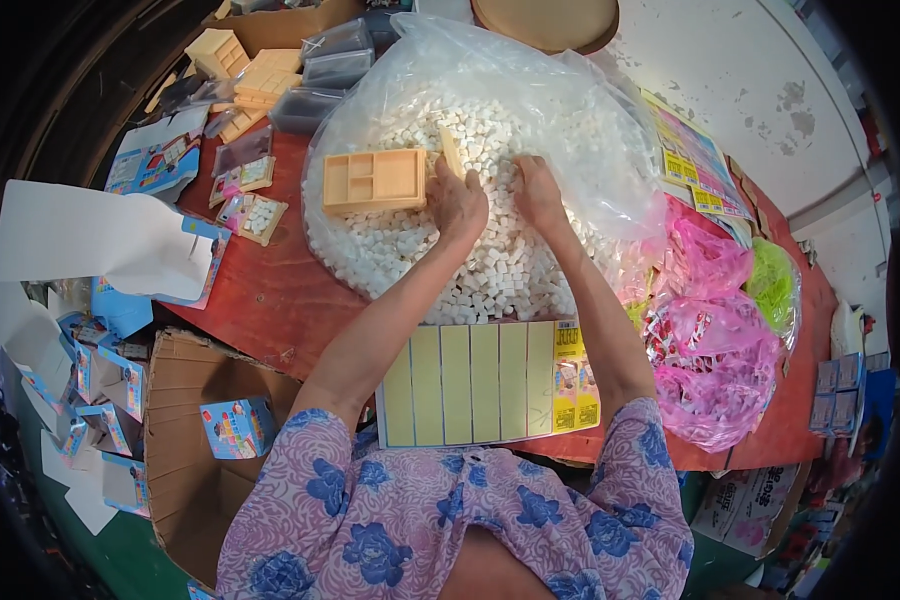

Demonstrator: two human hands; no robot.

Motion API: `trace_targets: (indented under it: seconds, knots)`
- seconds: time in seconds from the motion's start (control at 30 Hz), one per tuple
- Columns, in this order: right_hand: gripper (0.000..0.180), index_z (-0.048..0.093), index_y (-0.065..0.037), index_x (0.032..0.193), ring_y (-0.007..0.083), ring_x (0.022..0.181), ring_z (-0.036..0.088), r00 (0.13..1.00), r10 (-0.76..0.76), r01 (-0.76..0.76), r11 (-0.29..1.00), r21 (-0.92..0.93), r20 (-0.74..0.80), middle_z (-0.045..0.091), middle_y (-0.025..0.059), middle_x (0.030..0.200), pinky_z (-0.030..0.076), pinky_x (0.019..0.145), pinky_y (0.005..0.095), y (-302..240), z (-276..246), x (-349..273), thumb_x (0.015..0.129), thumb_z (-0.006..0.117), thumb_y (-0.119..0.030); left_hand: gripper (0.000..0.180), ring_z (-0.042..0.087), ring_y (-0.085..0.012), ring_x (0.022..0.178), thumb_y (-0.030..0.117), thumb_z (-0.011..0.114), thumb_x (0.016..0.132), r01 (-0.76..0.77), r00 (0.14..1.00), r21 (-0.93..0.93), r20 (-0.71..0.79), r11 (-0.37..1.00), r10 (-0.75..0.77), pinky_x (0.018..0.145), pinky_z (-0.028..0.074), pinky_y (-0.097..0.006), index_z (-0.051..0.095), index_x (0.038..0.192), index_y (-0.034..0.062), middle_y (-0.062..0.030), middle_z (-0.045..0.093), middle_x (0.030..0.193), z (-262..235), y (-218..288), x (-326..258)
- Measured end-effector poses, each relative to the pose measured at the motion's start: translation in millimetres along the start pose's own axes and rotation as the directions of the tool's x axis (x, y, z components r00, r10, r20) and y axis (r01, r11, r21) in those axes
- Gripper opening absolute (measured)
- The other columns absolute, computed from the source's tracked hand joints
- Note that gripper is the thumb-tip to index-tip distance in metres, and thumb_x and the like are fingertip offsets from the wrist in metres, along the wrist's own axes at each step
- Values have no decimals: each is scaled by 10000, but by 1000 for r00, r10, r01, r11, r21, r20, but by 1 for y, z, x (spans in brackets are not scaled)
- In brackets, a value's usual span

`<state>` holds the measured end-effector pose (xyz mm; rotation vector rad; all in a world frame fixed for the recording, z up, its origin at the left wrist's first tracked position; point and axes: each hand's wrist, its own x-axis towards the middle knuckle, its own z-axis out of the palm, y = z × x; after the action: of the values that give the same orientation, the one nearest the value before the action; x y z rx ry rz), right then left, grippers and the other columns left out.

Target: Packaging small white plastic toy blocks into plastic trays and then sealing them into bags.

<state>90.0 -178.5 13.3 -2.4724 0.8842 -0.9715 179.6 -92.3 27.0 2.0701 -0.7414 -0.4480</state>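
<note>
A big clear plastic bag [370, 110] lies spread on the table, heaped with small white cubes [490, 270]. On the heap rests a cream compartment tray [400, 178], its right end against my left hand [457, 205]. Between that hand's thumb and fingers a narrow cream plastic piece [450, 150] sticks up, tilted. My right hand [540, 192] is over the cubes to the right, fingers curled down; their tips are partly hidden, and I cannot make out what they hold. Yellow printed sheets [470, 385] lie between the bag and my lap.
Pink bags [715, 370] and a green bag [773, 280] crowd the right side. Cream trays [268, 78] and clear grey boxes [310, 108] are piled at back left. Blue printed cartons [160, 160] lie left. An open cardboard box [185, 450] stands below the red table's edge [270, 350].
</note>
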Motion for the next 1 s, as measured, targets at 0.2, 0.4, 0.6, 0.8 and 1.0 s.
trace_targets:
  seconds: [0.2, 0.4, 0.6, 0.8, 1.0]
  knots:
    - [213, 500, 0, 929, 328, 856, 493, 984, 157, -144, 978, 148, -81, 510, 208, 925, 396, 726, 357, 8, 31, 22, 779, 421, -128, 475, 417, -375, 946, 309, 387, 806, -73, 989, -253, -144, 965, 37, 806, 318, -439, 309, 1132, -28, -249, 426, 1026, 10, -2, 19]
    - [278, 524, 7, 914, 261, 660, 543, 911, 404, -406, 838, 364, 87, 563, 173, 723, 415, 639, 339, -3, 42, 23, 796, 413, -219, 455, 386, -352, 1023, 326, 343, 828, -159, 957, -422, -286, 892, 35, 851, 295, -381, 317, 1139, -5, -235, 399, 1099, 33, -10, 20]
    - [170, 564, -17, 835, 301, 699, 523, 976, 158, -130, 975, 180, -152, 537, 177, 769, 410, 620, 352, -36, 36, 12, 766, 488, -153, 485, 396, -326, 1024, 304, 417, 800, 44, 996, -587, -41, 808, -84, 830, 346, -377, 303, 1150, -12, -209, 394, 1120, 8, -9, 24]
    - [153, 577, -76, 865, 296, 802, 498, 985, 23, -50, 986, -156, -171, 539, 106, 895, 413, 683, 368, -35, 12, 19, 733, 511, -114, 298, 513, -224, 900, 192, 367, 840, 389, 920, -899, 391, 200, -32, 685, 479, -380, 355, 1124, 103, -90, 454, 1058, -12, 1, 25]
    - [188, 552, -51, 929, 305, 802, 508, 978, 24, -11, 998, 61, -209, 547, 128, 897, 414, 712, 354, -29, -8, 14, 758, 490, -97, 313, 475, -240, 979, 216, 335, 864, 470, 879, -874, 476, 123, 28, 780, 436, -400, 340, 1150, 91, -104, 439, 1104, -13, -1, 27]
